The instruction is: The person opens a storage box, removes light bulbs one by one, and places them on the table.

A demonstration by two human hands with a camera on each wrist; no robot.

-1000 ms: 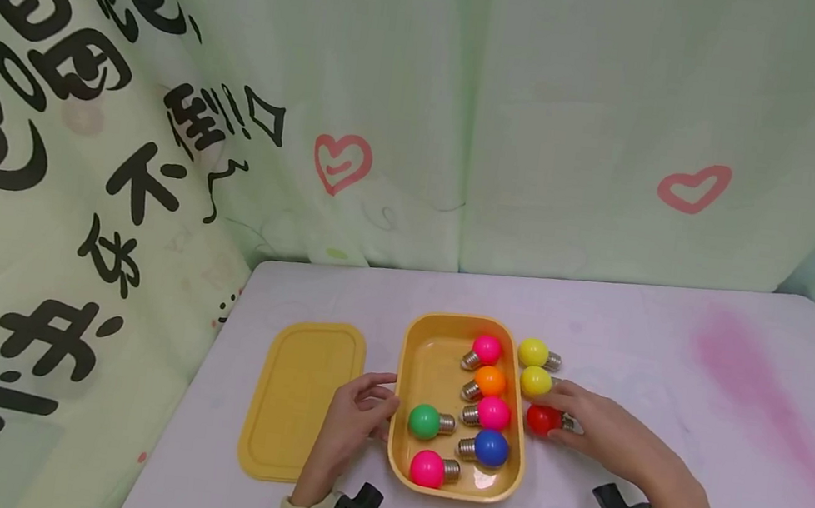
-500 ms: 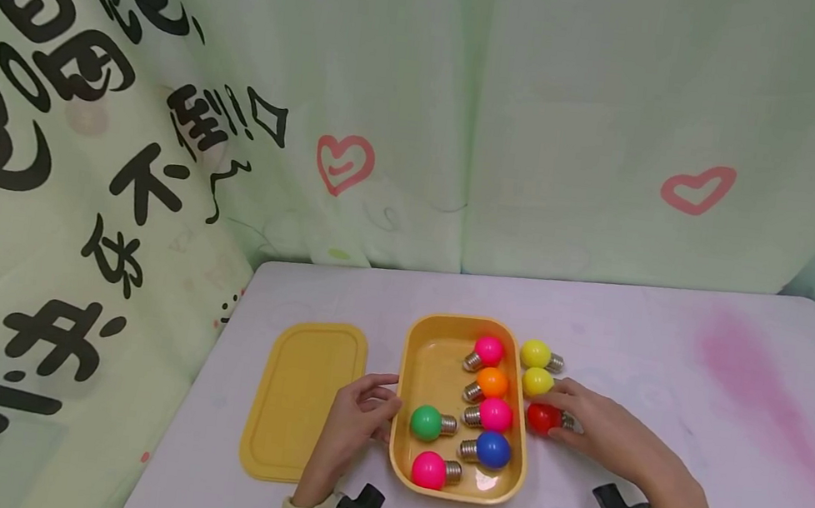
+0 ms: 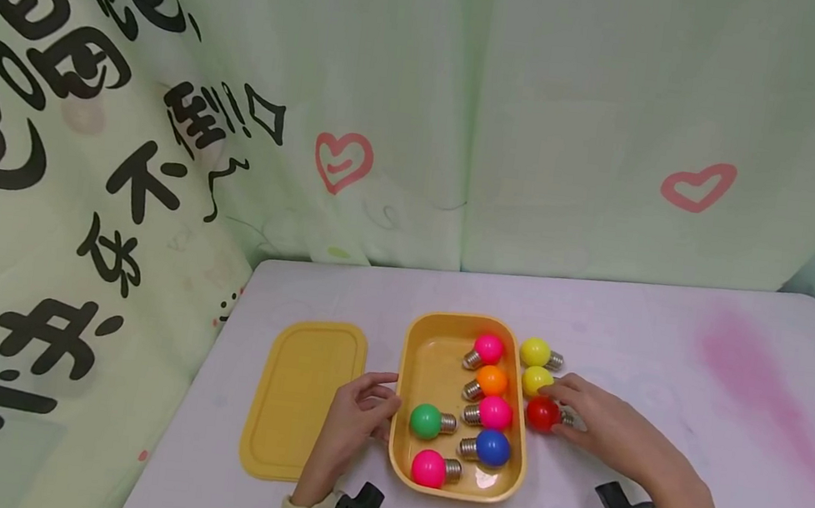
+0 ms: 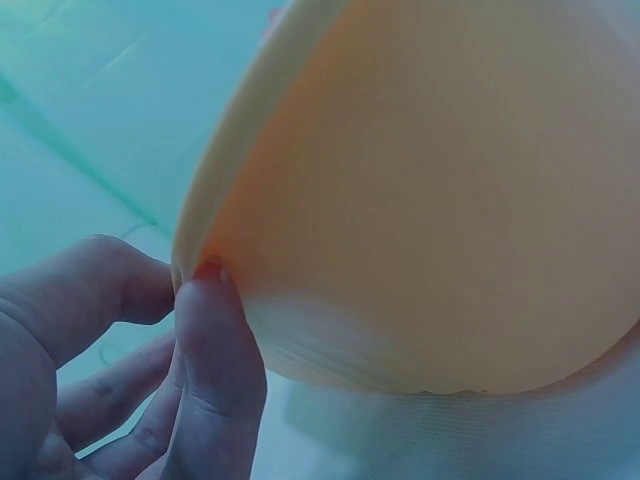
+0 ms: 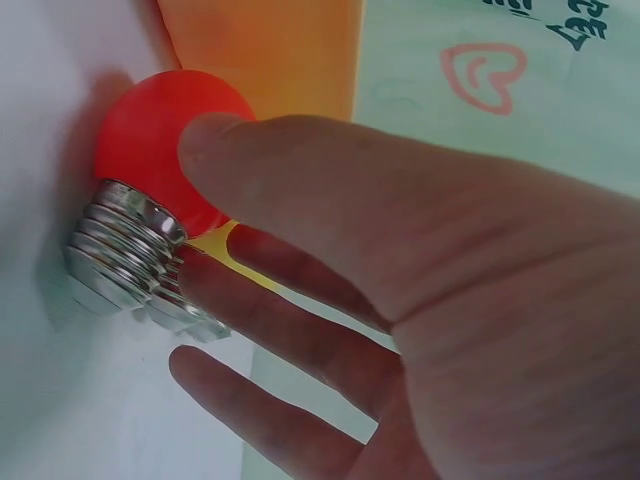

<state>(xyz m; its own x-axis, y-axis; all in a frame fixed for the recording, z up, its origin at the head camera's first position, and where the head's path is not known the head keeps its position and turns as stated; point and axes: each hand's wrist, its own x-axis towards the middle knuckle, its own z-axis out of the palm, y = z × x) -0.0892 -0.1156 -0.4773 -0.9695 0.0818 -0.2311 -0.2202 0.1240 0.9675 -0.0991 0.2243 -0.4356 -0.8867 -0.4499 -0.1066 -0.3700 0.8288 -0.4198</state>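
A yellow tray [image 3: 421,348] holds several toy light bulbs, among them a green bulb [image 3: 425,422], a blue bulb [image 3: 492,448] and an orange bulb [image 3: 490,380]. My left hand [image 3: 356,416] pinches its left rim; in the left wrist view the thumb and a finger meet at the tray's edge [image 4: 240,150]. Just right of the tray, my right hand [image 3: 603,419] has thumb and index finger about a red bulb [image 3: 543,414]. The right wrist view shows the thumb lying over the red bulb's [image 5: 150,135] round part, its silver screw base uncovered. The other right fingers extend loosely.
Two yellow bulbs, a farther one [image 3: 535,352] and a nearer one [image 3: 536,380], lie along the tray's right side, beyond the red bulb. A flat yellow lid [image 3: 300,401] lies left of the tray. Behind the white table [image 3: 667,359] hangs a pale green curtain [image 3: 579,139].
The right hand and the red bulb have shifted slightly away from me, and more of the red bulb shows. The left hand and tray stay in place.
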